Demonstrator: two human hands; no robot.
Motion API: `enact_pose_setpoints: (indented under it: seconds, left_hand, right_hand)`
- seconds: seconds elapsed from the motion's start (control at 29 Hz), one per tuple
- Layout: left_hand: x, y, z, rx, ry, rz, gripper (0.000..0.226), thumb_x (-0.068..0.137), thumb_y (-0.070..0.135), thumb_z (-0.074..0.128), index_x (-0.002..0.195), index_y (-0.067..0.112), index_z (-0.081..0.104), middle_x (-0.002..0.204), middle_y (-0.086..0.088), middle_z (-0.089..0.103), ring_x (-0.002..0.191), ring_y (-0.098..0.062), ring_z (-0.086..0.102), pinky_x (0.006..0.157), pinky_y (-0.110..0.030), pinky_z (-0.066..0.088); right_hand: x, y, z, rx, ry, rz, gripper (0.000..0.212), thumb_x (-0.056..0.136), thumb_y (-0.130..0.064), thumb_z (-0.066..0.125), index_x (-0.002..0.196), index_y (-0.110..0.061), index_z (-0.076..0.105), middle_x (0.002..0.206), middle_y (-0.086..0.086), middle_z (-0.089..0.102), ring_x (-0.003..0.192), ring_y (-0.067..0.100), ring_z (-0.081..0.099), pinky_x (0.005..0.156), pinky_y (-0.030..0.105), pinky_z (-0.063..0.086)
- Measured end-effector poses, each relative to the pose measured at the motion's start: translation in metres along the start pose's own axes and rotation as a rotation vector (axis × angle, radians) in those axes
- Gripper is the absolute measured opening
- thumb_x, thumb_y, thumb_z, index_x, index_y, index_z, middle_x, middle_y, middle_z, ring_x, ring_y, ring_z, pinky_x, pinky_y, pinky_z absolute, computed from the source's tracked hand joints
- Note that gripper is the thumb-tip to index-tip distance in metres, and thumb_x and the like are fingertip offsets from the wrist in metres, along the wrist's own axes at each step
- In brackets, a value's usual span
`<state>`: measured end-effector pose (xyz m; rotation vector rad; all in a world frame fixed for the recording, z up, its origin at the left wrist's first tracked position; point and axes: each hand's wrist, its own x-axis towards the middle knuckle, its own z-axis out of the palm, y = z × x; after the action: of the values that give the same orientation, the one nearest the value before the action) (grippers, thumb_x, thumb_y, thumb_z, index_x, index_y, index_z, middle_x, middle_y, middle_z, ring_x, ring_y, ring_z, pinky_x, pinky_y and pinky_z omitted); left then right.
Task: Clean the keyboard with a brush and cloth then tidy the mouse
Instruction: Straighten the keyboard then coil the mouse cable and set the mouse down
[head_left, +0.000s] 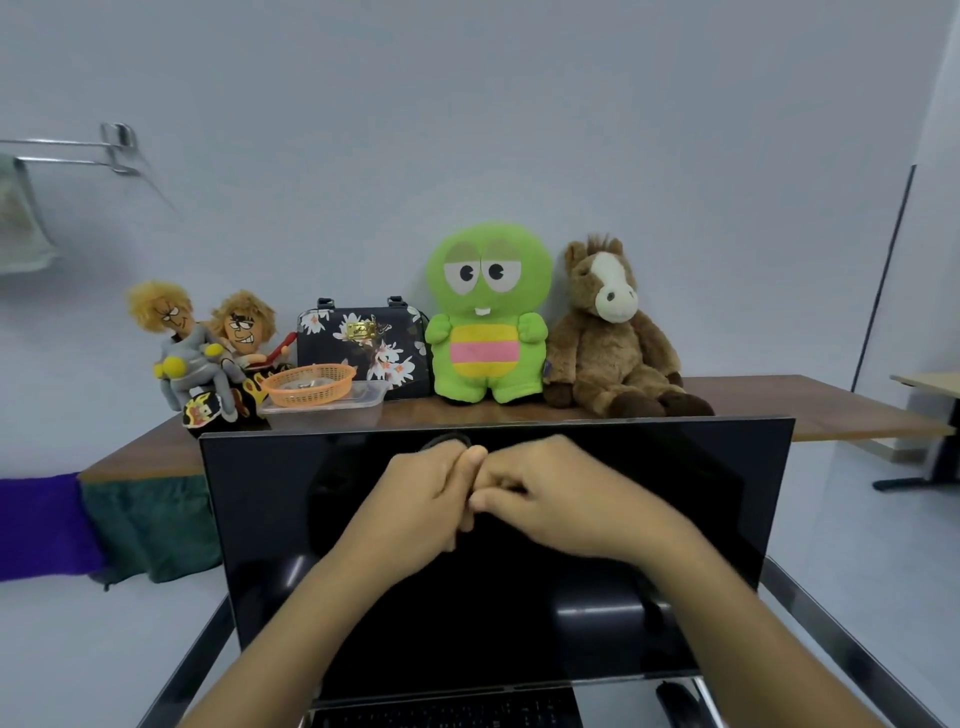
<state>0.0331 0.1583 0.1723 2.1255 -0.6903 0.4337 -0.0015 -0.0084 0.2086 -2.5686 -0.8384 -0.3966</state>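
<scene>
Head camera view: two bare hands are raised together in front of a dark, switched-off flat monitor screen (291, 493) that fills the lower middle of the scene. The left hand (426, 499) and the right hand (550, 499) meet at the fingertips, all fingers curled inward. A thin black cord (447, 440) loops up just above the left hand, whose grip is clenched on it. The right hand's grip is curled tight against the same spot, but whether it holds the cord is hidden.

At the bottom edge, below the screen, lies a black keyboard (447, 717), only its top rows showing. Just to its right a black computer mouse (680, 704) rests on the pale worktop (615, 706), well below both hands.

Behind the monitor a brown wooden worktop (779, 400) stands against a grey wall. Along it, from the left: two blond-haired cloth dolls (208, 343), an orange plastic basket (309, 384) sitting in a clear plastic tub (332, 410), a dark floral handbag (363, 338), a green plush creature (488, 317), and a brown plush horse (608, 332).
</scene>
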Motion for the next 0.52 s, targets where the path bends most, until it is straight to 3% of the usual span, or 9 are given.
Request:
enact_pose_setpoints:
  seconds: [0.07,0.17,0.24,0.31,0.38,0.45,0.52]
  left_hand:
    - [-0.011,-0.002,0.002,-0.181,-0.094,-0.114,0.05,0.1,0.045,0.037,0.072,0.009,0.059,0.048,-0.008,0.056,0.038,-0.023,0.048,0.049,-0.031,0.043]
    - [-0.025,0.005,0.007,-0.612,-0.301,-0.172,0.062,0.099,0.052,0.033,0.067,0.004,0.058,0.038,-0.006,0.038,0.031,-0.018,0.035,0.049,-0.031,0.04]
    - [-0.03,0.017,0.01,-1.047,-0.361,-0.206,0.054,0.095,0.045,0.037,0.062,0.005,0.055,0.036,0.0,0.027,0.026,-0.012,0.025,0.048,-0.028,0.043]
    - [-0.028,0.028,0.014,-1.378,-0.293,-0.24,0.046,0.093,0.035,0.041,0.057,0.008,0.052,0.034,0.004,0.025,0.023,-0.009,0.023,0.045,-0.026,0.042]
    - [-0.022,0.032,0.018,-1.487,-0.154,-0.278,0.043,0.092,0.031,0.04,0.055,0.011,0.05,0.033,0.005,0.023,0.022,-0.008,0.021,0.043,-0.024,0.039]
    - [-0.016,0.032,0.021,-1.428,-0.022,-0.318,0.042,0.093,0.031,0.04,0.057,0.011,0.048,0.035,0.004,0.022,0.023,-0.009,0.02,0.045,-0.025,0.038]
    - [-0.012,0.027,0.023,-1.274,0.077,-0.353,0.042,0.099,0.029,0.038,0.064,0.008,0.048,0.037,0.002,0.024,0.026,-0.011,0.021,0.051,-0.03,0.036]
  right_hand:
    - [-0.004,0.004,-0.015,0.086,0.033,0.02,0.011,0.09,-0.029,0.065,0.087,-0.021,0.073,0.074,-0.008,0.068,0.068,0.005,0.06,0.066,0.023,0.047]
    - [-0.002,0.016,-0.022,0.258,0.007,0.002,0.009,0.091,-0.023,0.065,0.089,-0.017,0.072,0.072,-0.007,0.063,0.065,0.0,0.054,0.063,0.021,0.045]
    - [0.001,0.022,-0.013,0.558,0.035,0.005,0.008,0.093,-0.012,0.061,0.091,-0.011,0.069,0.075,-0.002,0.063,0.068,0.005,0.055,0.066,0.02,0.047]
    - [0.003,0.022,0.007,0.875,0.171,0.048,0.009,0.093,-0.004,0.059,0.091,-0.009,0.066,0.076,0.0,0.064,0.07,0.009,0.057,0.069,0.019,0.048]
    - [0.003,0.018,0.03,1.044,0.253,0.139,0.009,0.09,-0.003,0.06,0.089,-0.009,0.066,0.073,-0.001,0.067,0.064,0.006,0.06,0.064,0.016,0.049]
    - [-0.001,0.013,0.044,1.157,0.208,0.236,0.011,0.093,-0.005,0.055,0.095,-0.002,0.066,0.069,0.001,0.066,0.056,0.006,0.059,0.061,0.018,0.049]
    - [-0.006,0.018,0.044,1.306,0.157,0.311,0.031,0.1,-0.016,0.045,0.11,0.007,0.063,0.08,0.009,0.067,0.065,0.012,0.062,0.073,0.026,0.05]
